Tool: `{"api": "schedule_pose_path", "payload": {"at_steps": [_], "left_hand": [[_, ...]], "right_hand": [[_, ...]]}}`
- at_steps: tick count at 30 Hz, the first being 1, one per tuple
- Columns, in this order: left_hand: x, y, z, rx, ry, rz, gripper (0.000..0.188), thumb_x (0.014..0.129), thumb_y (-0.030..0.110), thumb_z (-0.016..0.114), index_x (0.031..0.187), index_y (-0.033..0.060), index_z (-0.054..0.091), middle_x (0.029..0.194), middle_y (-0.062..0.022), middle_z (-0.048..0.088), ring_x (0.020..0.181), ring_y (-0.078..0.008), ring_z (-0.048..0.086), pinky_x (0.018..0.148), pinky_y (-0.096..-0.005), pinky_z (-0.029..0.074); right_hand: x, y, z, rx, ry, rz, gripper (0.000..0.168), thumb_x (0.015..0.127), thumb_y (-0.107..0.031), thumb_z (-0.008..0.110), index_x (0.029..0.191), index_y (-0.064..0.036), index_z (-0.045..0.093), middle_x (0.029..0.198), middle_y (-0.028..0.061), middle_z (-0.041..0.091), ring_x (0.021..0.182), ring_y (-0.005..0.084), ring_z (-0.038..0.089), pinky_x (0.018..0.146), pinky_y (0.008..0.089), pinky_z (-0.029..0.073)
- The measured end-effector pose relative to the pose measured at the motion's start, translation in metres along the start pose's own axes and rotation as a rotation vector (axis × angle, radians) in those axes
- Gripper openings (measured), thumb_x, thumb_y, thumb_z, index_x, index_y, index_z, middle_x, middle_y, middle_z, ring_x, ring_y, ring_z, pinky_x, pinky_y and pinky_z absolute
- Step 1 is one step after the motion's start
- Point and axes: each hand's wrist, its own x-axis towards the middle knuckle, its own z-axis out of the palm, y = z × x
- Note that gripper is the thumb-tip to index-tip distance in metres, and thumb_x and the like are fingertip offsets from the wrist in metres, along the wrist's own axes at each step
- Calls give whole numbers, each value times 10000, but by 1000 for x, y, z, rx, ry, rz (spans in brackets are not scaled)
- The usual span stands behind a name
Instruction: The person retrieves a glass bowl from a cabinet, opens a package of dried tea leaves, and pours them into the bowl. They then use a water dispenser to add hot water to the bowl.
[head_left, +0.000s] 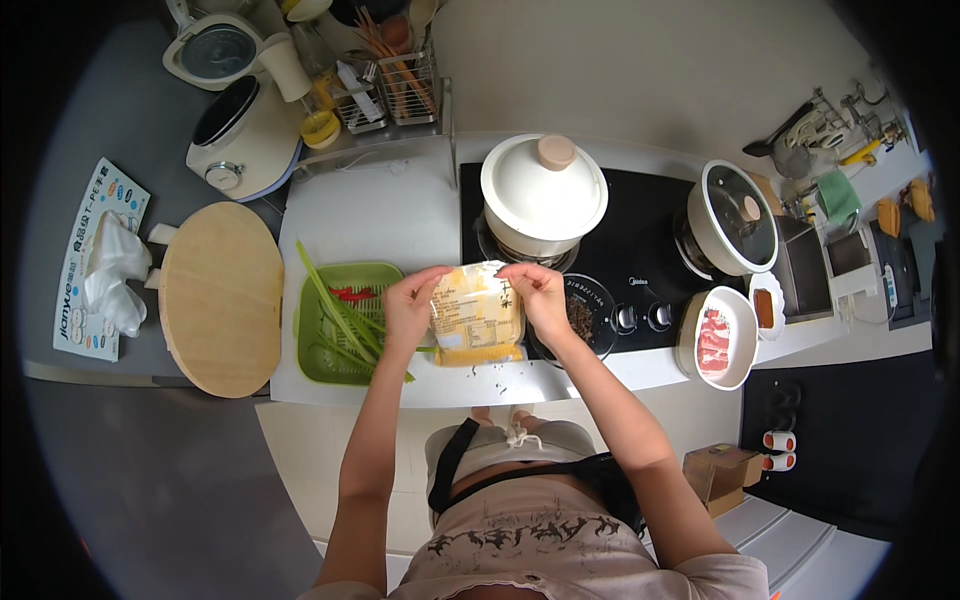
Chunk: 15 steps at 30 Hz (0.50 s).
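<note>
My left hand (409, 304) and my right hand (538, 296) pinch the two top corners of a yellow printed plastic food packet (478, 315) between them. The packet hangs over the front edge of the counter, upright to my view. Just left of it a green plastic basket (302, 337) holds long green stalks (341, 322) and red chilies (352, 294). Right of the packet, beside my right hand, a round clear dish (609, 330) with dark dried bits (579, 315) stands at the hob's edge. Small dark crumbs lie on the counter below the packet.
A lidded white pot (536, 202) stands on the black hob (645, 225), and a glass-lidded pot (731, 217) on its right side. Near the right end are a white dish (744, 345) with sliced meat (712, 343) and a small sauce dish (776, 307). A round wooden board (221, 300) lies left.
</note>
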Motion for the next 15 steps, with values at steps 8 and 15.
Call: {"api": "schedule_pose_path", "payload": {"at_steps": [8, 15], "left_hand": [[5, 57, -20, 385, -251, 240, 524, 714, -45, 680, 1220, 31, 567, 1069, -121, 571, 953, -233, 565, 827, -300, 462], [17, 62, -29, 937, -185, 547, 389, 749, 31, 642, 1135, 61, 600, 1011, -127, 519, 929, -279, 541, 765, -413, 463]], "right_hand": [[4, -52, 22, -19, 5, -58, 220, 964, -114, 466, 1017, -44, 668, 767, -39, 601, 594, 23, 455, 509, 168, 355], [16, -80, 22, -199, -208, -11, 241, 974, -156, 465, 1065, -23, 644, 858, -2, 633, 668, 29, 509, 586, 187, 415]]}}
